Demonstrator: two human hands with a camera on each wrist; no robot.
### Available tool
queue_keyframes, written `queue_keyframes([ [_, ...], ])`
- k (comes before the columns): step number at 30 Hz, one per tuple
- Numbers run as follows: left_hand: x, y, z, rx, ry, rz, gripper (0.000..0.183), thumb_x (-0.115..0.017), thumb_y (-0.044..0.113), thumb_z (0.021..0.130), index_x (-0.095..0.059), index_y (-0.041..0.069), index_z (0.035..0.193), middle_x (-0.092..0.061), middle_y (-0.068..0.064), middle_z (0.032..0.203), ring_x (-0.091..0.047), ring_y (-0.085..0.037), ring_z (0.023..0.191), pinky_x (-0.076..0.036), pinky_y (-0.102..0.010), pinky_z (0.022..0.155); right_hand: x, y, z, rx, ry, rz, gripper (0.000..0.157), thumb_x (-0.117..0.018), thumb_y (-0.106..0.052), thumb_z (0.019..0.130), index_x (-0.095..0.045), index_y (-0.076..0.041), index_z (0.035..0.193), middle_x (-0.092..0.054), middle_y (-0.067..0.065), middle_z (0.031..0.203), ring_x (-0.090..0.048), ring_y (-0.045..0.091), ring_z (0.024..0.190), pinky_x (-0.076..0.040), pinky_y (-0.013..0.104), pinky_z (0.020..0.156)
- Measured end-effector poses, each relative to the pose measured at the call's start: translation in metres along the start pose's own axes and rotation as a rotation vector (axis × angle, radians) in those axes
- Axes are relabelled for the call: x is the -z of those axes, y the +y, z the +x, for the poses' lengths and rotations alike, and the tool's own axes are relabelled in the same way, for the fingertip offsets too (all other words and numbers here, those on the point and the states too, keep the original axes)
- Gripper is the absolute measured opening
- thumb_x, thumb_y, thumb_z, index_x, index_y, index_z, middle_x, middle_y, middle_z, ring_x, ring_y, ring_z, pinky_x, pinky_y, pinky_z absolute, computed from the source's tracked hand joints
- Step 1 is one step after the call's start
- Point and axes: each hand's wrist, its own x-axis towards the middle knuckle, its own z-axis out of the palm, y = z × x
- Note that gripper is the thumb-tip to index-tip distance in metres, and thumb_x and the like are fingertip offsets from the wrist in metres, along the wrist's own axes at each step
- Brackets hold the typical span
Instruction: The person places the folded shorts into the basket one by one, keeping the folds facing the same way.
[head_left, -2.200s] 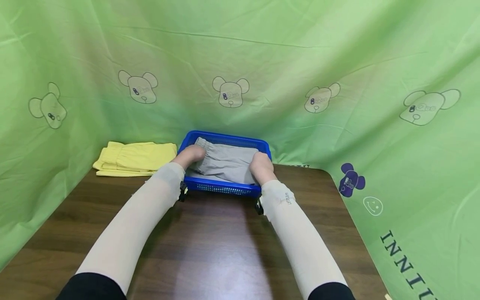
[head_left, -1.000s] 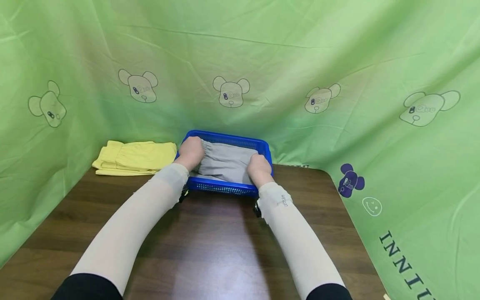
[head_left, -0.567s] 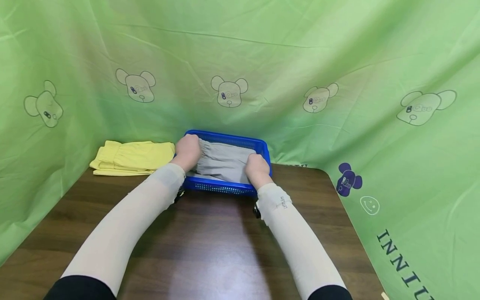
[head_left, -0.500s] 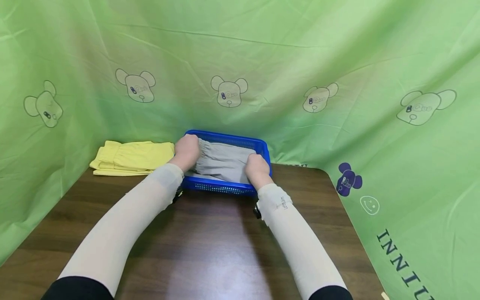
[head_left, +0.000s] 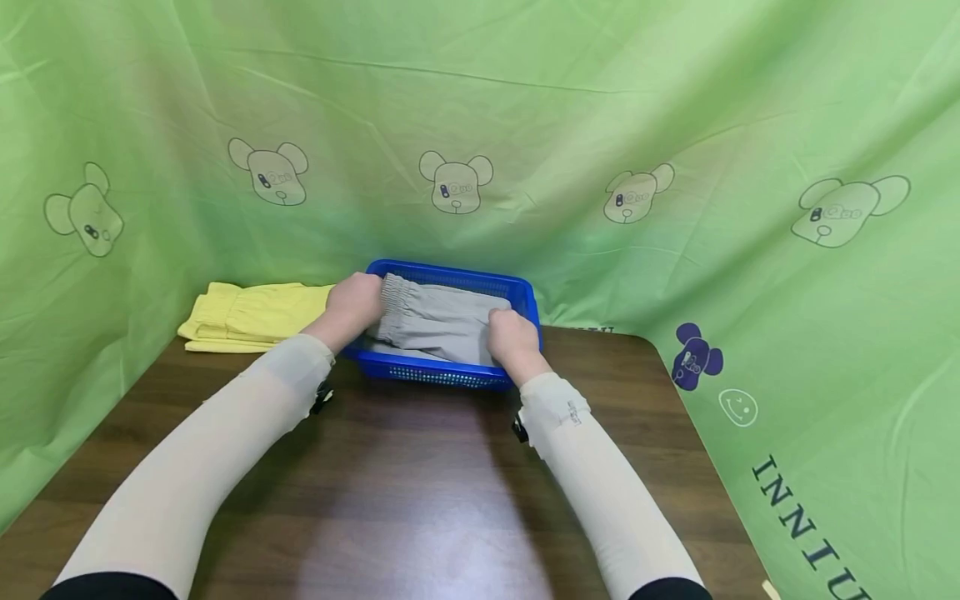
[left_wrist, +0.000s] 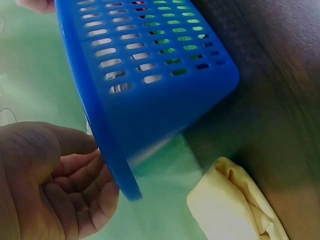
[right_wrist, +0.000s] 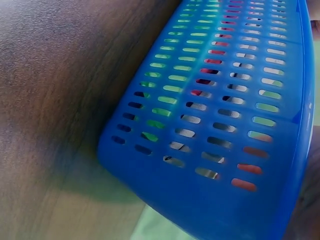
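A folded grey garment (head_left: 450, 321) with a gathered elastic waistband lies inside a blue perforated plastic basket (head_left: 438, 372). My left hand (head_left: 354, 302) is at the basket's left rim, next to the waistband. In the left wrist view its fingers (left_wrist: 82, 175) are loosely curled beside the blue rim, with nothing visible gripped between them. My right hand (head_left: 514, 335) reaches into the basket at the garment's right end. Its fingertips are hidden there; skin tones show through the slots of the basket wall (right_wrist: 215, 115) in the right wrist view.
A folded yellow garment (head_left: 251, 317) lies on the brown wooden table (head_left: 435, 483), left of the basket. Green printed cloth (head_left: 480, 100) hangs behind and along both sides of the table.
My left hand has drawn leftward out of the basket to its rim, uncovering the waistband. My right hand remains at the garment's right end, nearly unmoved.
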Motion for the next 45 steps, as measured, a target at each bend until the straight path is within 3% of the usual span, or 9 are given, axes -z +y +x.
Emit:
queue_keyframes([
  [4,0.002,-0.007,-0.005,-0.060,0.017,-0.021,0.016,-0.052,0.008,0.090,-0.056,0.010,0.074,-0.060,-0.009,0.074,-0.049,-0.023,0.063,-0.041,-0.038,0.049,0.001,0.001,-0.004,0.021,0.020,0.016,0.014,-0.053,-0.008,0.097,-0.067,-0.009,0.096,-0.073,0.015,0.100,-0.071,0.033,0.088,-0.059,0.051,0.073],
  [7,0.003,-0.014,-0.010,-0.114,0.049,-0.035,0.019,-0.053,0.012,0.093,-0.056,0.011,0.075,-0.056,-0.006,0.070,-0.048,-0.023,0.062,-0.037,-0.036,0.050,0.002,0.001,-0.007,0.020,0.034,0.033,0.014,-0.053,-0.009,0.097,-0.067,-0.009,0.094,-0.071,0.014,0.097,-0.070,0.032,0.085,-0.058,0.050,0.072],
  [14,0.008,-0.031,-0.028,-0.142,0.150,-0.097,0.014,-0.059,0.020,0.097,-0.066,0.012,0.088,-0.063,-0.006,0.079,-0.056,-0.024,0.067,-0.044,-0.039,0.056,0.002,0.001,-0.015,0.034,0.079,0.073,0.014,-0.058,-0.016,0.098,-0.070,-0.008,0.096,-0.068,0.013,0.093,-0.068,0.031,0.085,-0.057,0.049,0.072],
  [20,0.011,-0.043,-0.044,-0.142,0.185,-0.111,0.014,-0.059,0.020,0.098,-0.068,0.009,0.095,-0.067,-0.009,0.086,-0.059,-0.026,0.073,-0.049,-0.044,0.062,0.002,0.001,-0.022,0.047,0.107,0.112,0.019,-0.062,-0.018,0.097,-0.073,-0.008,0.108,-0.070,0.013,0.101,-0.070,0.032,0.091,-0.058,0.049,0.077],
  [25,0.010,-0.050,-0.055,-0.163,0.196,-0.112,0.014,-0.060,0.019,0.097,-0.069,0.009,0.099,-0.071,-0.010,0.095,-0.064,-0.029,0.082,-0.052,-0.049,0.071,0.000,0.000,-0.028,0.058,0.117,0.122,0.024,-0.060,-0.019,0.098,-0.073,-0.010,0.117,-0.071,0.011,0.109,-0.071,0.031,0.096,-0.059,0.047,0.080],
  [32,0.011,-0.058,-0.070,-0.166,0.164,-0.103,0.022,-0.061,0.018,0.098,-0.069,0.004,0.112,-0.072,-0.018,0.108,-0.067,-0.035,0.099,-0.053,-0.055,0.084,0.003,-0.007,-0.036,0.079,0.167,0.135,0.023,-0.063,-0.020,0.098,-0.074,-0.011,0.116,-0.071,0.009,0.110,-0.072,0.029,0.095,-0.059,0.046,0.078],
  [37,0.010,-0.062,-0.080,-0.158,0.151,-0.094,0.024,-0.061,0.017,0.099,-0.068,0.001,0.115,-0.070,-0.020,0.110,-0.066,-0.038,0.102,-0.052,-0.057,0.087,0.005,-0.014,-0.043,0.102,0.197,0.150,0.022,-0.064,-0.021,0.098,-0.074,-0.011,0.115,-0.072,0.008,0.109,-0.072,0.028,0.095,-0.059,0.046,0.079],
  [45,0.007,-0.073,-0.084,-0.209,0.179,-0.108,0.022,-0.061,0.016,0.100,-0.069,0.002,0.115,-0.070,-0.018,0.111,-0.065,-0.038,0.105,-0.051,-0.058,0.091,0.011,-0.027,-0.050,0.160,0.232,0.155,0.021,-0.065,-0.021,0.098,-0.075,-0.011,0.114,-0.073,0.006,0.110,-0.072,0.026,0.094,-0.060,0.044,0.075],
])
